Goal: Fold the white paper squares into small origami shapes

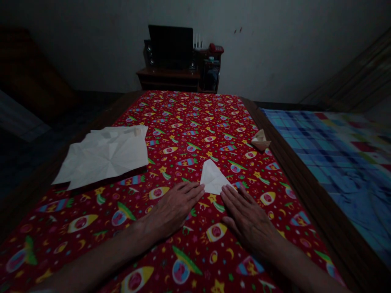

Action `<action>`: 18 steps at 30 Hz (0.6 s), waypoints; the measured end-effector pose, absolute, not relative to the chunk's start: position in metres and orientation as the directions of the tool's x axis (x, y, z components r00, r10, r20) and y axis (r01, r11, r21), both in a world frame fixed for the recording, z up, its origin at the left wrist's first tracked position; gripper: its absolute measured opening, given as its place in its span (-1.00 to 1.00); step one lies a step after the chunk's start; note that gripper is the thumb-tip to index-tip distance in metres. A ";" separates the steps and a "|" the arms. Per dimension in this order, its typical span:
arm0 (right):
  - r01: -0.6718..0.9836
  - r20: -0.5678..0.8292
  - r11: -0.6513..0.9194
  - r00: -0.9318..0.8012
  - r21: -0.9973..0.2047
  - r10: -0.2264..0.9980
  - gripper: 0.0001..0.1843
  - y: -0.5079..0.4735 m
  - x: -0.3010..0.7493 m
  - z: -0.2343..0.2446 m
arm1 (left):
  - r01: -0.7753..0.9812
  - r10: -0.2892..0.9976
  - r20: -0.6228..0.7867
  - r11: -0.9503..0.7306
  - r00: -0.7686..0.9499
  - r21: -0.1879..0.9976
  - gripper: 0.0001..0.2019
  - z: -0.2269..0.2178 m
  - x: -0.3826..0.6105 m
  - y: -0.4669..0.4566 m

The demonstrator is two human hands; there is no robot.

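Observation:
A small folded white paper (213,178), pointed at its far end, lies on a red cloth (183,134) printed with rockets and stars. My left hand (174,207) lies flat on the cloth, fingers stretched out, its fingertips touching the paper's left corner. My right hand (246,219) also lies flat with fingers extended, fingertips at the paper's right lower edge. Neither hand grips anything.
A pile of creased white paper sheets (105,156) lies at the left of the cloth. A small folded paper boat (260,141) sits near the right edge. A blue checked mattress (336,154) lies to the right. A dark screen and speakers (171,47) stand on a cabinet against the far wall.

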State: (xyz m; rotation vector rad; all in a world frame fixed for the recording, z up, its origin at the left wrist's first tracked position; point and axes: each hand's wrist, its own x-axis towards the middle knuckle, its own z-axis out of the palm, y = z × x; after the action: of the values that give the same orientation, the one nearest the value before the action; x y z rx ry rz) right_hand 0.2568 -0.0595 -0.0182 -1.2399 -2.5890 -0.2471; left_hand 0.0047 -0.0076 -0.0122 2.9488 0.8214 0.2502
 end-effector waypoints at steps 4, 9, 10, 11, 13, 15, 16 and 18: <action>0.793 0.373 0.607 -0.581 0.056 0.724 -0.58 -0.061 0.254 -0.017 | 0.495 0.506 0.138 -0.862 0.851 0.108 -0.35 -0.012 0.004 -0.010; 0.830 0.409 0.554 -0.526 0.059 0.746 -0.64 -0.062 0.254 -0.018 | 0.521 0.547 0.205 -0.837 0.812 0.167 -0.44 -0.013 0.007 -0.012; 0.840 0.421 0.539 -0.509 0.056 0.751 -0.66 -0.061 0.253 -0.018 | 0.521 0.554 0.228 -0.832 0.801 0.191 -0.46 -0.014 0.008 -0.012; 0.851 0.435 0.523 -0.491 0.051 0.755 -0.68 -0.060 0.251 -0.018 | 0.517 0.557 0.248 -0.829 0.792 0.212 -0.48 -0.014 0.009 -0.011; 0.863 0.463 0.503 -0.465 0.046 0.755 -0.69 -0.057 0.245 -0.017 | 0.505 0.554 0.276 -0.831 0.785 0.232 -0.50 -0.015 0.010 -0.009; 0.852 0.460 0.521 -0.480 0.043 0.747 -0.66 -0.054 0.237 -0.016 | 0.502 0.548 0.281 -0.836 0.788 0.223 -0.52 -0.015 0.012 -0.008; 0.834 0.434 0.551 -0.511 0.040 0.742 -0.61 -0.053 0.233 -0.016 | 0.501 0.544 0.279 -0.838 0.791 0.214 -0.53 -0.015 0.012 -0.008; 0.784 0.350 0.620 -0.586 0.017 0.731 -0.48 -0.050 0.226 -0.016 | 0.500 0.539 0.263 -0.842 0.800 0.201 -0.54 -0.013 0.013 -0.008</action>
State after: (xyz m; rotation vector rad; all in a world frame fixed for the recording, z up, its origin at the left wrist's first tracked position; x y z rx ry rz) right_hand 0.2263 -0.0497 -0.0159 -1.2234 -2.5379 -0.2431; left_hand 0.0128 -0.0077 -0.0130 2.8646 0.8299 0.4737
